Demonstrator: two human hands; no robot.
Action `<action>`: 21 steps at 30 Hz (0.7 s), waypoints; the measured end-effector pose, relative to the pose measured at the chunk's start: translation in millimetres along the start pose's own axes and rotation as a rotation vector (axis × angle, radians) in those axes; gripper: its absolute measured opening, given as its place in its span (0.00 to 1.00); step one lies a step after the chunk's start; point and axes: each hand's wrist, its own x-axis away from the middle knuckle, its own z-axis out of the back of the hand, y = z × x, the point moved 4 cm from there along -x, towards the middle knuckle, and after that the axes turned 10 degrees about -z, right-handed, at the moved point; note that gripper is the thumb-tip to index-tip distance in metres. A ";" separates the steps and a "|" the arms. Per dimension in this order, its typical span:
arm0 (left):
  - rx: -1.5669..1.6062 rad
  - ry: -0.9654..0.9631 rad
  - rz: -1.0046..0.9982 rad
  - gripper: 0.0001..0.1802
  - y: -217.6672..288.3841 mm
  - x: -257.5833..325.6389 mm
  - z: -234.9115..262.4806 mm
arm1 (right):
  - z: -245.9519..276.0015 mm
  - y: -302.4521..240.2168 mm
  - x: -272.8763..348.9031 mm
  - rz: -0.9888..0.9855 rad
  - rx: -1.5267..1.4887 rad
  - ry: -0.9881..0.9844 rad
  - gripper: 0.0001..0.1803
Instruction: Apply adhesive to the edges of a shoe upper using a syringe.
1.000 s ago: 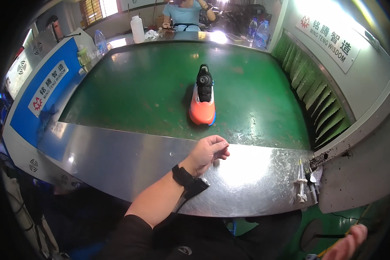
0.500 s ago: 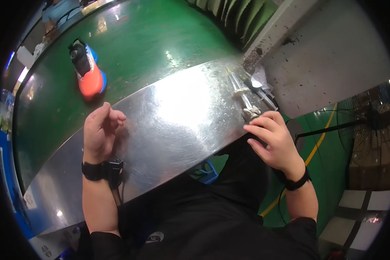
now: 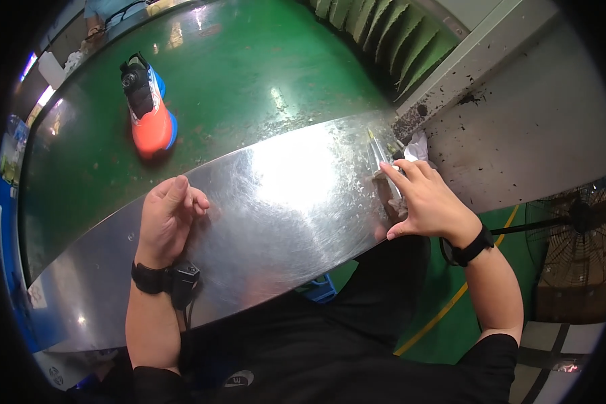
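Observation:
My left hand [image 3: 168,219] is on or just above the metal tabletop at left, fingers half curled, thumb apart, nothing seen in it. At right, my right hand [image 3: 427,202] reaches over a slender, clear syringe-like tool [image 3: 377,149] with a yellowish tip. Its fingers are spread and the thumb is apart; they partly cover the tool. Whether they touch it, I cannot tell. A crumpled white scrap [image 3: 417,147] lies just beyond that hand. Farther off, a sports shoe [image 3: 151,131] with an orange toe, black collar and blue sole stands on the green surface.
The shiny metal tabletop [image 3: 249,236] borders a green conveyor belt [image 3: 229,81]. A machine with hanging strips [image 3: 390,40] and a stained metal panel [image 3: 518,128] stand at right. Beyond it is a black fan [image 3: 576,229]. Under the edge sits a blue object [image 3: 320,289].
My right hand has moved forward over the syringe-like tool, its fingers spreading. My left hand keeps much the same pose. The whole view has shifted slightly.

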 end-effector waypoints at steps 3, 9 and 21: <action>-0.002 0.001 0.005 0.16 4.9 -2.9 0.9 | -1.8 3.3 -6.2 0.005 -0.020 -0.023 0.59; 0.057 0.102 0.025 0.17 -0.3 7.5 15.7 | -10.4 1.5 -11.4 0.134 -0.024 0.043 0.57; 0.106 0.089 0.073 0.13 8.5 6.6 13.8 | -2.6 -11.1 -6.2 0.135 0.023 -0.063 0.60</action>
